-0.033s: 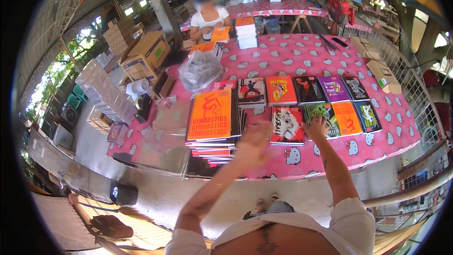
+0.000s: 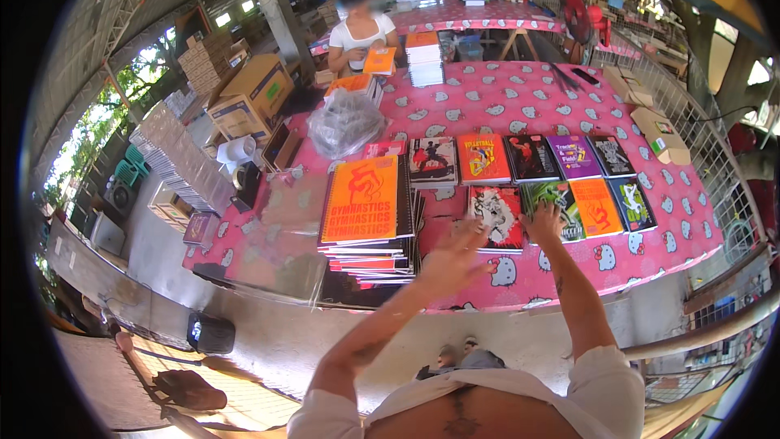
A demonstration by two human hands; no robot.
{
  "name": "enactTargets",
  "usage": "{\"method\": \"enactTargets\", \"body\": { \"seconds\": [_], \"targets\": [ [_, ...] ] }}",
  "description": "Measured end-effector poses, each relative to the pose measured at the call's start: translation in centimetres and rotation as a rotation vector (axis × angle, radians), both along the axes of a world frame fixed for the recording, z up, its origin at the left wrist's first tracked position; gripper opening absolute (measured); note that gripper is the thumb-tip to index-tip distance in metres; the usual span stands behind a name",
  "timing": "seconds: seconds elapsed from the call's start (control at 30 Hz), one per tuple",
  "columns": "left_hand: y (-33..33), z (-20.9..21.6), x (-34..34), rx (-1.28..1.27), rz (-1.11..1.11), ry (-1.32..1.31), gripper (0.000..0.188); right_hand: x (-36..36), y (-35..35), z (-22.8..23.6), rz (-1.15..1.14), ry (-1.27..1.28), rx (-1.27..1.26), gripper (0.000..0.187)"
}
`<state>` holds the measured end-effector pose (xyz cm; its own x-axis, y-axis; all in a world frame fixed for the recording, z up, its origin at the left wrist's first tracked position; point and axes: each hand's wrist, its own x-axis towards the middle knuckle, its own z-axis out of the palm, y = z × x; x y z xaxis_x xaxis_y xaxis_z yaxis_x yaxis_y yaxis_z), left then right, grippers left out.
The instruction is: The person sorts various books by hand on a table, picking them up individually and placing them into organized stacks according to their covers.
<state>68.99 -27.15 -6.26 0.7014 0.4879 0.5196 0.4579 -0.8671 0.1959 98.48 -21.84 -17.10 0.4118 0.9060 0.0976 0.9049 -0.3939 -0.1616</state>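
From my end of the feed, the left hand (image 2: 461, 250) is smeared by blur, so I can't make out whether its fingertips touch anything. They overlap the lower left corner of the red notebook (image 2: 507, 218) and hide that bit of cover. The right hand (image 2: 544, 223) covers the lower left part of the green notebook (image 2: 569, 210), and I can't see what its thumb and fingers do underneath.

The red notebook lies flat, its cover splashed in red and black around a white figure. The green one beside it has a dark, busy picture with pale lettering low down. Both lie on the worktop (image 2: 682, 203), which is covered in pink patterned cloth, in the front row with an orange notebook (image 2: 597, 207) to their right.

I have the red notebook between the two hands: the left at its lower left corner, the right just beside its right edge. The left hand's fingers are spread, with nothing visible in them. The right hand's fingers are bent and slightly apart over the green notebook; whether they grip it I can't tell.
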Motion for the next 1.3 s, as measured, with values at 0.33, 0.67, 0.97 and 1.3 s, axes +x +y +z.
{"method": "enactTargets", "body": {
  "seconds": [0.33,0.67,0.97,1.3],
  "targets": [
    [2.9,-9.5,5.5,0.003,0.184,0.054,0.037,5.6,0.5,4.8,0.172,0.359,0.419,0.015],
    [-3.3,17.7,-12.5,0.545,0.619,-0.564,0.029,-10.9,2.3,22.8,0.791,0.566,1.024,0.035],
    [2.8,12.0,-20.1,-0.116,0.298,0.195,0.031,-17.8,11.2,13.2,0.878,0.778,0.78,0.038],
    [32.1,-8.0,-27.6,-0.295,0.465,0.356,0.036,-23.0,21.8,0.6,0.711,-0.011,0.249,0.045]
  ]
}}
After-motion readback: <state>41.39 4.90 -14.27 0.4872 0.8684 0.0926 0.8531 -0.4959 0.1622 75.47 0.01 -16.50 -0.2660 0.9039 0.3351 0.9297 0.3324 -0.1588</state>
